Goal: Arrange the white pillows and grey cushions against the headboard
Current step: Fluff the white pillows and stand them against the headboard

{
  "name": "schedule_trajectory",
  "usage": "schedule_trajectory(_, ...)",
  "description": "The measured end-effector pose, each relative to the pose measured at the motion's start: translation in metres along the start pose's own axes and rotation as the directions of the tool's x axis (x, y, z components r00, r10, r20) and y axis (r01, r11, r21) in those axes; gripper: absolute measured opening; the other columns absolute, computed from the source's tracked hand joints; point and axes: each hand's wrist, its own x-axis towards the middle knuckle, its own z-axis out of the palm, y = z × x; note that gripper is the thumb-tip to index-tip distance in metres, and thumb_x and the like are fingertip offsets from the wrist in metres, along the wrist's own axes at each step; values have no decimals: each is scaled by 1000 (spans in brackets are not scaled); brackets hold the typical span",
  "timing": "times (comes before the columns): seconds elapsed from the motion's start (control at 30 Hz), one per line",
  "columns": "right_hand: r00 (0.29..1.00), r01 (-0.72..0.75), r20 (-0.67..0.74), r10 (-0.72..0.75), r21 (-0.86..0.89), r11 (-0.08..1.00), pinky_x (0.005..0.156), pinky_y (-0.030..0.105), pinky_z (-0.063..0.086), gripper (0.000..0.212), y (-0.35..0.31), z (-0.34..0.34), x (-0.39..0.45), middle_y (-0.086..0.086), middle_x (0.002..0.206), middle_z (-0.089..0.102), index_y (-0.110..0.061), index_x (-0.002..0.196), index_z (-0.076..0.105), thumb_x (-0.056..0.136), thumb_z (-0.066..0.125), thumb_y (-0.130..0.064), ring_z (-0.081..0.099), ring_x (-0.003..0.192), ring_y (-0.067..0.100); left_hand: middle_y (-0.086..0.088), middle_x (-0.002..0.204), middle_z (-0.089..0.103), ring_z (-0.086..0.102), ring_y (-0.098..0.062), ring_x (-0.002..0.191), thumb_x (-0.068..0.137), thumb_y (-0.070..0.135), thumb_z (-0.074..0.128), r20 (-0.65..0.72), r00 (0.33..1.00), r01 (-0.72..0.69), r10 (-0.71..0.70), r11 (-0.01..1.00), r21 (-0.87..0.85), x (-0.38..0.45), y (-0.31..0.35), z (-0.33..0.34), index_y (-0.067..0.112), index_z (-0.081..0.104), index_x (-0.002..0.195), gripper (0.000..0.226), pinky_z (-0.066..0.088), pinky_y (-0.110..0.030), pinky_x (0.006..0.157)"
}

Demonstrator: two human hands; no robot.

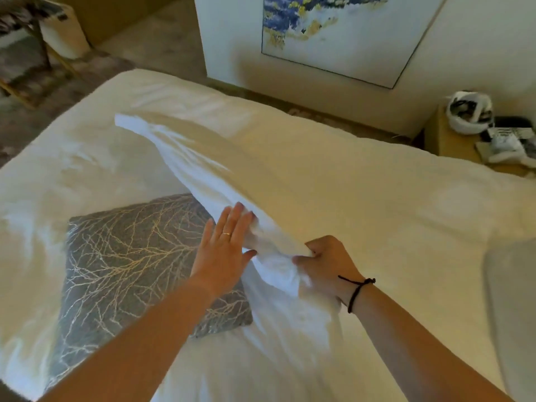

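Both forearms are bare, with no sleeves in view. The left hand (224, 250) wears a thin gold-coloured ring (226, 234) on the ring finger. The right hand (324, 264) has no rings that show. A dark cord bracelet (357, 291) circles the right wrist; it is thin, and one loose strand runs off from it across the back of the wrist.
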Motion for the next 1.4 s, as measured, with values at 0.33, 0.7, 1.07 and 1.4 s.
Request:
schedule_trajectory(0.33,968,-250,72,242,135,959,52,29,23,45,129,-99,-218,3,54,32,-14,50,39,75,75,-10,31,50,15,8,164,-3,-9,-21,151,97,61,31,248,748,-633,616,774,-14,-47,180,-35,37,4,154,68,1,-47,121)
schedule_trajectory(0.7,945,-325,-47,323,-207,923,74,30,47,69,147,-111,-241,-1,110,63,-29,134,43,73,68,-50,59,93,22,6,102,62,59,-22,96,94,13,35,315,760,-622,569,778,94,-15,271,-53,29,46,98,20,34,-45,83)
schedule_trajectory(1.07,945,-280,-281,165,-441,853,54,35,44,53,142,-97,-246,-1,86,58,-26,127,28,80,50,-15,55,61,26,-3,103,65,61,-27,94,99,41,41,261,770,-573,582,811,-118,0,274,-43,26,42,120,25,41,-37,74)
schedule_trajectory(1.4,867,-290,-493,-76,-622,727,67,37,45,25,132,-124,-240,1,94,63,-19,113,58,90,53,-23,60,79,25,-5,113,46,49,-23,105,96,39,52,121,851,-507,511,860,-64,12,261,-28,17,46,115,30,53,-36,72)
